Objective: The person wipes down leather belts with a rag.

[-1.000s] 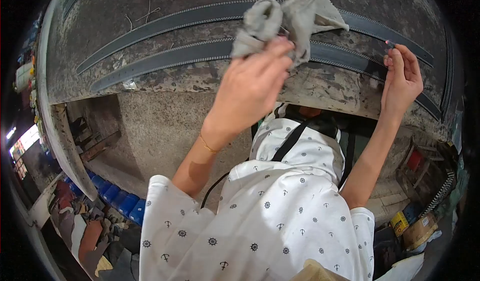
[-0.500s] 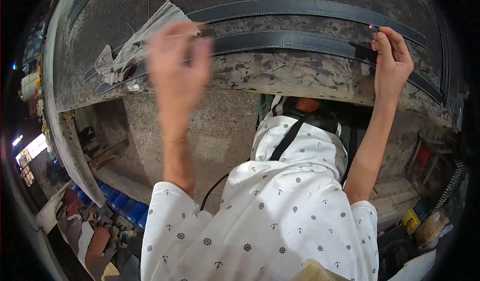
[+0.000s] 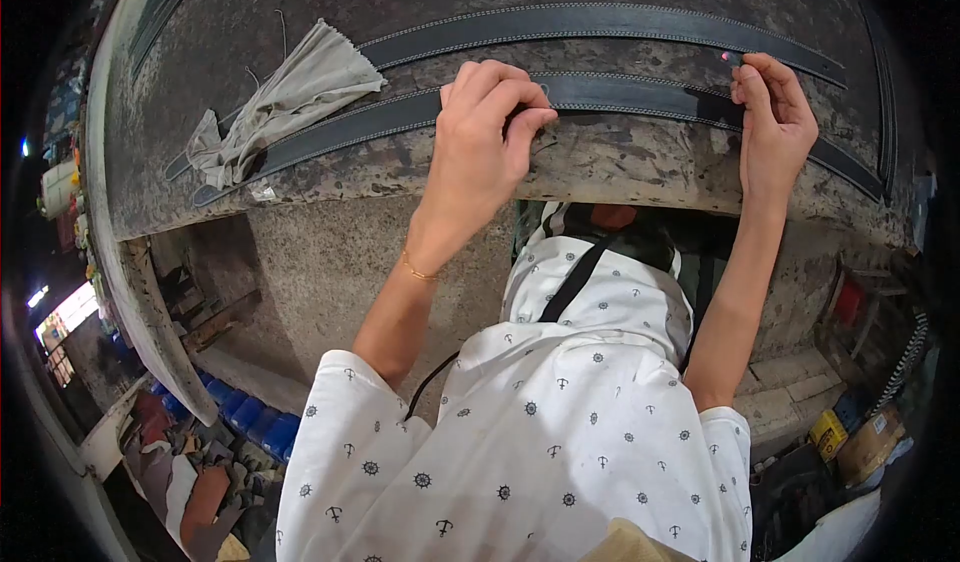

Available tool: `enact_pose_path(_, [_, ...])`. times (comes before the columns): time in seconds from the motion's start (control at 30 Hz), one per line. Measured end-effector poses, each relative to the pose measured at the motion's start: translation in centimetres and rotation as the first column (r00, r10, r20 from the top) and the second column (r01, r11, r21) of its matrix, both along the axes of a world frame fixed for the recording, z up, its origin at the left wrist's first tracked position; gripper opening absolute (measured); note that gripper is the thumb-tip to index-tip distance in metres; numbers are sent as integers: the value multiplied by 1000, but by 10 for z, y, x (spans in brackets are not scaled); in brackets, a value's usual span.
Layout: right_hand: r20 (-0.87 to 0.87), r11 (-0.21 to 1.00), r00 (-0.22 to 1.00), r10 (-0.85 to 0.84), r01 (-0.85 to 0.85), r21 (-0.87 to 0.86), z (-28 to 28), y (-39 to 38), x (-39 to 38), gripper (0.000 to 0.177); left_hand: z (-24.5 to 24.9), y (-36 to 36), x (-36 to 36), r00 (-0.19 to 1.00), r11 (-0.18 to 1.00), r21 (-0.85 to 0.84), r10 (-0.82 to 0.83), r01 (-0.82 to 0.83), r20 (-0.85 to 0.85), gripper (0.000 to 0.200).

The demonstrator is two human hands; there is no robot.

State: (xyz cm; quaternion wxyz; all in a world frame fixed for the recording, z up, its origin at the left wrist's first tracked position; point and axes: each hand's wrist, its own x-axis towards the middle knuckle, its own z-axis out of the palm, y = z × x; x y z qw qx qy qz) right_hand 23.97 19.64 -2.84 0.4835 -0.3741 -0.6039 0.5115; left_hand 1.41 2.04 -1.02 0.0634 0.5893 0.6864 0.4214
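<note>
Two long dark leather straps (image 3: 620, 93) with pale stitching along their edges lie across the worktop; they look like belts. My left hand (image 3: 485, 127) is closed in a pinch over the nearer one, and a thin pale thread (image 3: 546, 89) shows at its fingertips. Between the thumb and fingers of my right hand (image 3: 776, 112) is a small dark object with a glowing pink tip (image 3: 727, 58), held above the right part of the straps. Most of that object is hidden by the fingers. A crumpled grey cloth (image 3: 300, 102) covers part of the straps on the left.
The stained worktop (image 3: 660, 157) ends in a thick front edge close to my body. More dark straps (image 3: 165, 12) lie at the far left. Below left are blue containers (image 3: 255, 420) and leather scraps (image 3: 205, 497); a yellow box (image 3: 827, 434) stands below right.
My left hand has moved right, from beside the cloth to the nearer strap, and its fingers have closed at the loop of thread. My right hand stays almost where it was.
</note>
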Motion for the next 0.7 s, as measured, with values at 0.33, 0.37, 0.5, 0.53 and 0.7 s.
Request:
enact_pose_path(0.33, [97,1000,995,-2,0,27,3,-3,-3,13,19,-24,-16,972,948,-225,-204,227,120,24])
enact_pose_path(0.37, [99,1000,995,0,-3,24,2,-3,-3,13,14,-23,-12,983,966,-192,-158,174,97,24])
enact_pose_path(0.5, [153,999,988,-21,15,42,6,-4,-6,13,4,-22,-3,984,985,-45,-162,166,77,21])
enact_pose_path(0.53, [190,998,981,-41,33,47,9,-8,-10,13,3,-22,2,984,985,-46,-159,163,84,21])
enact_pose_path(0.7, [86,980,979,186,-179,-89,40,-65,-69,8,0,-24,18,1000,1000,-12,13,-13,-15,25])
